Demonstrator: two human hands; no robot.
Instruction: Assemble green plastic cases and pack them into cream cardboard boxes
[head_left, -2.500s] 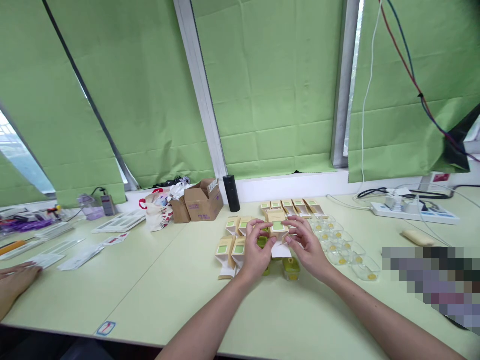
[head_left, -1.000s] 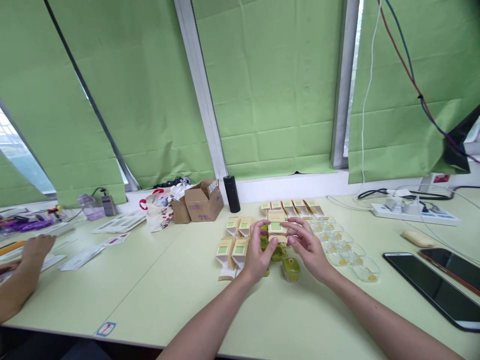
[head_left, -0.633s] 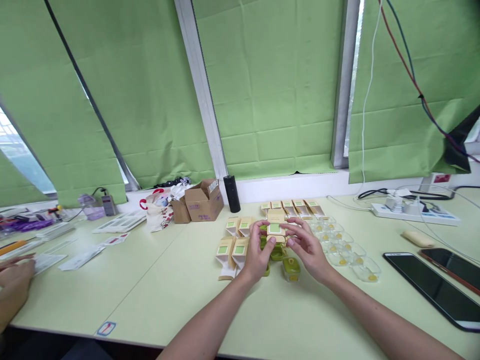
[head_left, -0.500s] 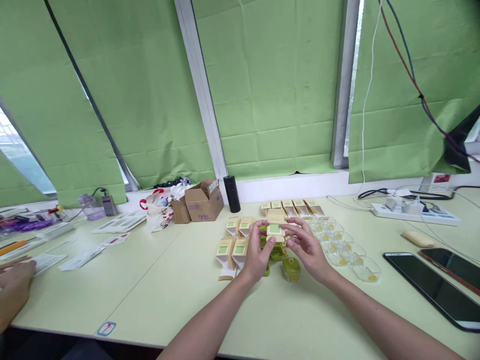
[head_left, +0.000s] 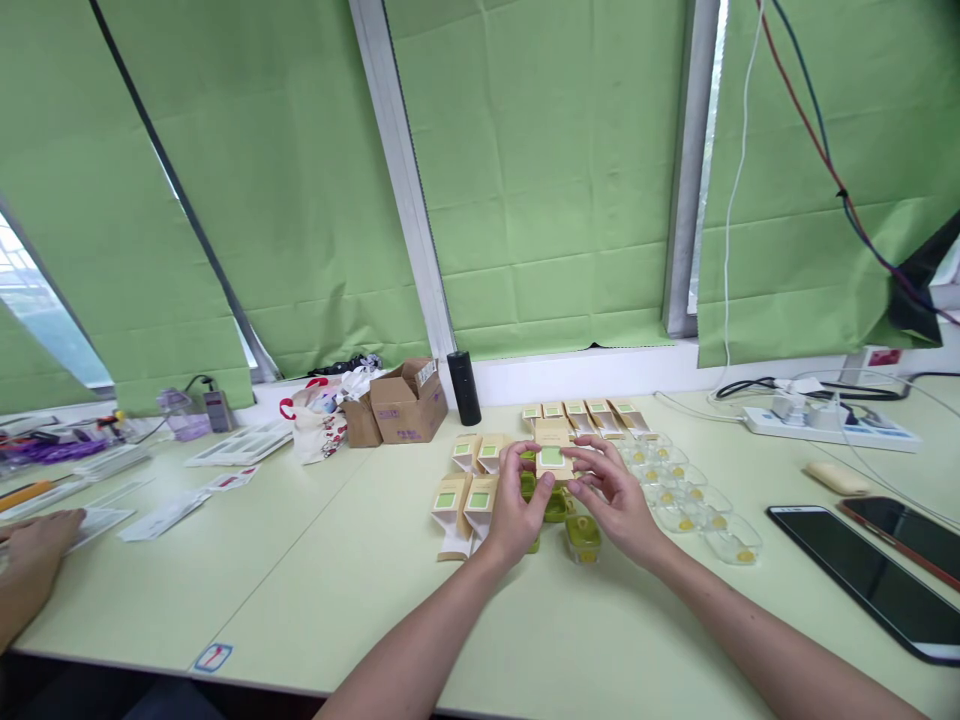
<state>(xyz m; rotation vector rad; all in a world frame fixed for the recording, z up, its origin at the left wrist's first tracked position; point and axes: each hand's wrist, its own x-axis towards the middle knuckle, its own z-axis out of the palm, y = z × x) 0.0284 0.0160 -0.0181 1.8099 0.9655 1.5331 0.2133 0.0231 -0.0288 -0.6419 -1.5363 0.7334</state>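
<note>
Between my two hands is a small tan cardboard box [head_left: 553, 440] with a green square on its face. My left hand [head_left: 519, 500] grips its left side, and my right hand [head_left: 613, 495] has its fingers on the right side. Beneath them are green containers [head_left: 556, 507], partly hidden by my hands. A clear small container with a green lid [head_left: 583, 538] sits just below my right hand. Left of my left hand stand several similar tan boxes [head_left: 448, 497] with white flaps hanging out. To the right lie rows of clear containers [head_left: 684, 508] with yellow dots.
More tan boxes [head_left: 586, 416] line up behind. A black cylinder [head_left: 464, 388] and an open cardboard carton [head_left: 409, 403] stand near the wall. At right are a power strip [head_left: 832, 428], a tablet-like device [head_left: 862, 580] and a phone [head_left: 911, 540]. Another person's hand [head_left: 34, 560] rests at far left.
The bottom flap of the held box no longer sticks out; the box front now looks closed at its lower edge. At far left, the other person's hand has shifted slightly.
</note>
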